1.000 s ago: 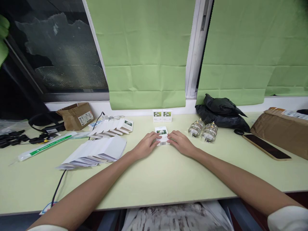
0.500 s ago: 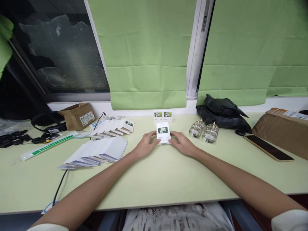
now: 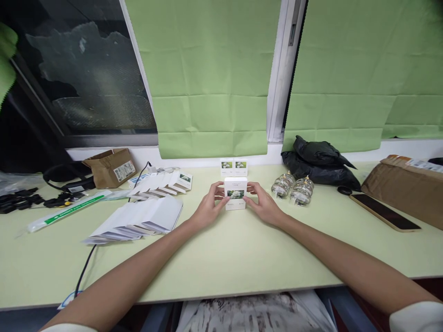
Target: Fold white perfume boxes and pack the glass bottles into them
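Observation:
Between my hands a small white box (image 3: 236,185) with a white-flower picture stands upright, its front towards me. My left hand (image 3: 210,204) holds its left side, thumb near the front edge and fingers curved behind. On the right side my right hand (image 3: 263,203) grips it in the same manner. Just behind are two similar boxes, a left one (image 3: 227,171) and a right one (image 3: 241,171), standing side by side. Right of my right hand sit two stacks of clear round containers with gold tips, a nearer stack (image 3: 302,191) and a farther one (image 3: 283,186).
Flattened white cartons (image 3: 155,214) and a row of white boxes (image 3: 166,183) lie left. Farther left are an open cardboard box (image 3: 110,168), a green-white plastic packet (image 3: 71,210) and a black cable (image 3: 84,272). A black bag (image 3: 318,168), phone (image 3: 384,211) and brown parcel (image 3: 404,184) lie right.
The white box was tilted back with its top away from me; now it stands upright, front facing me. My fingers have risen along its sides.

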A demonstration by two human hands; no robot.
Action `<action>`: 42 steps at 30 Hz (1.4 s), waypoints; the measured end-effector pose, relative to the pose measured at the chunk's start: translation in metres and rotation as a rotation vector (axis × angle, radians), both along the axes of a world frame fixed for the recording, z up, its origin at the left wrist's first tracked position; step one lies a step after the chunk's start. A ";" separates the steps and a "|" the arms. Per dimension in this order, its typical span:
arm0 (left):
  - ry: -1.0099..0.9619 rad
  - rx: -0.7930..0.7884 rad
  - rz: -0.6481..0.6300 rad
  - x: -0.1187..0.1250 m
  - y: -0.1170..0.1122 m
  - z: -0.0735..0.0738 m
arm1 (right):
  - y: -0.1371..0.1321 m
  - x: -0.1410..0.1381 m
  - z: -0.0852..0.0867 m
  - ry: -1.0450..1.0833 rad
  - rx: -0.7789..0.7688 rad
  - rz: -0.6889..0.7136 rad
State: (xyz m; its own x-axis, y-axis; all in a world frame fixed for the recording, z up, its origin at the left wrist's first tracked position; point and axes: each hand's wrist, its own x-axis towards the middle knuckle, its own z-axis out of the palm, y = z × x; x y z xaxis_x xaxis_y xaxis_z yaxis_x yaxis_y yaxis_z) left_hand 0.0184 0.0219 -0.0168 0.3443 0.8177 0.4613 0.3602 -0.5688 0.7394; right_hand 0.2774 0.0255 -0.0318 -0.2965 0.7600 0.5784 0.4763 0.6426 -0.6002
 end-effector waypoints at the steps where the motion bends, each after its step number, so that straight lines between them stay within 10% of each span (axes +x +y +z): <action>1: 0.000 0.003 0.005 0.000 0.000 0.000 | 0.000 0.000 0.000 0.004 -0.002 -0.001; 30: -0.030 0.124 0.015 0.001 -0.007 0.011 | -0.013 -0.003 0.016 -0.004 0.133 0.123; 42: 0.069 0.403 0.234 -0.003 0.000 0.008 | -0.011 0.000 0.016 0.089 0.181 0.018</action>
